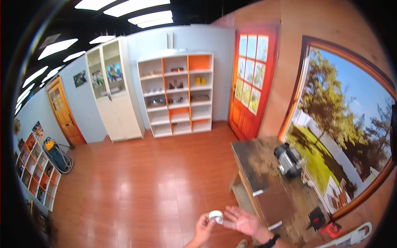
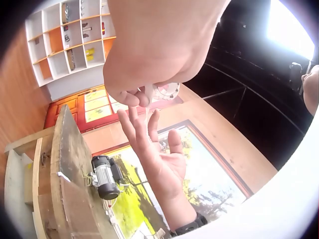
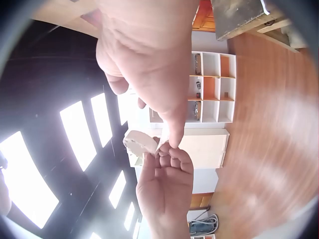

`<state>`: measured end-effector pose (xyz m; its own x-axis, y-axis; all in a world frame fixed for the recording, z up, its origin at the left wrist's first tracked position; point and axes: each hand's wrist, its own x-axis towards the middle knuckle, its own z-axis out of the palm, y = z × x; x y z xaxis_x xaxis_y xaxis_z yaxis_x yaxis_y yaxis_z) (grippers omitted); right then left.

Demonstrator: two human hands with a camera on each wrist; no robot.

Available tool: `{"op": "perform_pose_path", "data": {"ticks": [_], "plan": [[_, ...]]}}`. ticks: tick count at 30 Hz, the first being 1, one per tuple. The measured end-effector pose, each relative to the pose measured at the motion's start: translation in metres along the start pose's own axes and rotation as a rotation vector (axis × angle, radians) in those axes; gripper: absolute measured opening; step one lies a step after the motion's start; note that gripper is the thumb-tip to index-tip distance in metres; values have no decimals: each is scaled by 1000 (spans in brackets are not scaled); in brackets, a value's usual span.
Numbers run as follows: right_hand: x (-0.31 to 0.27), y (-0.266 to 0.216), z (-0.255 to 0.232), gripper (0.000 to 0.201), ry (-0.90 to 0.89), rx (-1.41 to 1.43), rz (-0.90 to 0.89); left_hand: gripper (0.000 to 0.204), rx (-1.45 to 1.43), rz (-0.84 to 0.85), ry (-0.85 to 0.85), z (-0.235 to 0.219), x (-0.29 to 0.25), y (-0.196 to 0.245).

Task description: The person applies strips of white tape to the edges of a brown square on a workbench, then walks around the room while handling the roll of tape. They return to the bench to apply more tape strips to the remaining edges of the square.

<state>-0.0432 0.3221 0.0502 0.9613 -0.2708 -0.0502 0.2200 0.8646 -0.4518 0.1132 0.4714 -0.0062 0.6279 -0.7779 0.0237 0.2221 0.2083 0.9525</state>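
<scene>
A white roll of tape [image 1: 216, 215] is in my left hand [image 1: 203, 230], pinched between thumb and fingers. In the right wrist view the roll [image 3: 139, 143] stands on edge above the left fingers, and a short loose strip [image 3: 163, 135] runs from it to a fingertip of my right hand [image 3: 147, 64]. That right hand [image 1: 245, 222] is spread, palm up, with its fingertips right beside the roll in the head view. In the left wrist view my left hand [image 2: 149, 55] partly covers the roll [image 2: 167, 90], with the right fingers just below.
A worktable [image 1: 264, 173] on the right bears a motor [image 1: 289, 160], a brown board [image 1: 275, 204] and a red-and-black tool [image 1: 331, 228]. Shelves [image 1: 175, 93], a cabinet [image 1: 118, 111] and a red door [image 1: 250, 82] line the far wall. A vacuum cleaner [image 1: 58, 155] stands at left.
</scene>
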Motion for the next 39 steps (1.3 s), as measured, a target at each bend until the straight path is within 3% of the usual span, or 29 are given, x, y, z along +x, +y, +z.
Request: {"op": "perform_pose_path", "data": {"ticks": [1, 2, 5, 7, 9, 13, 15, 17, 19, 20, 21, 23, 25, 26, 28, 30, 32, 33, 35, 37, 39], "plan": [[3, 3, 6, 41, 29, -14, -61, 21, 16, 18, 5, 6, 2, 22], [4, 3, 8, 41, 49, -28, -81, 20, -179, -160, 79, 15, -2, 40], [8, 2, 20, 41, -11, -217, -62, 18, -527, -114, -3, 10, -2, 50], [7, 1, 26, 44, -9, -337, -58, 15, -556, -124, 26, 14, -3, 60], [5, 0, 35, 47, -19, -383, 76, 12, -579, -114, 63, 6, -3, 64], [-4, -5, 11, 50, 15, -262, 48, 13, -633, -36, 137, -19, 7, 72], [-11, -10, 11, 49, 99, -588, 69, 14, -595, -83, -1, -22, 10, 80], [-12, -13, 18, 50, 148, -719, 28, 17, -558, -133, -40, -19, 11, 83], [-11, -14, 29, 51, 203, -842, -17, 17, -304, -194, -220, -18, 10, 79], [-7, -13, 33, 49, 163, -953, -120, 23, -50, -213, -324, -19, 10, 77], [-4, -10, 38, 49, 124, -1063, -224, 23, -48, -224, -335, -15, 7, 77], [-2, -2, 50, 51, 125, -1108, -228, 31, 540, 56, -589, 0, 1, 85], [-3, -4, 72, 43, 39, -1304, 48, 37, 591, 35, -653, 12, 0, 98], [-3, -9, 76, 35, 21, -1408, 118, 35, 574, 70, -609, 14, 0, 98], [-9, -4, 46, 32, 108, -1321, 115, 33, 549, 96, -568, 14, 2, 91], [-17, 6, 19, 30, 192, -1231, 121, 23, 360, -54, -577, 7, 8, 71], [-28, 21, 5, 24, 202, -870, 76, 19, 258, -167, -621, 9, 11, 61], [-32, 30, 7, 22, 177, -966, 69, 16, 161, -267, -663, 10, 12, 55], [-38, 52, -15, 20, 140, -914, -26, 15, 171, -293, -692, 18, 14, 41], [-45, 34, -5, 19, 231, -926, 36, 14, 177, -313, -712, 29, 19, 38], [-54, 17, -1, 18, 318, -935, 104, 8, 336, -177, -623, 42, 26, 46]]}}
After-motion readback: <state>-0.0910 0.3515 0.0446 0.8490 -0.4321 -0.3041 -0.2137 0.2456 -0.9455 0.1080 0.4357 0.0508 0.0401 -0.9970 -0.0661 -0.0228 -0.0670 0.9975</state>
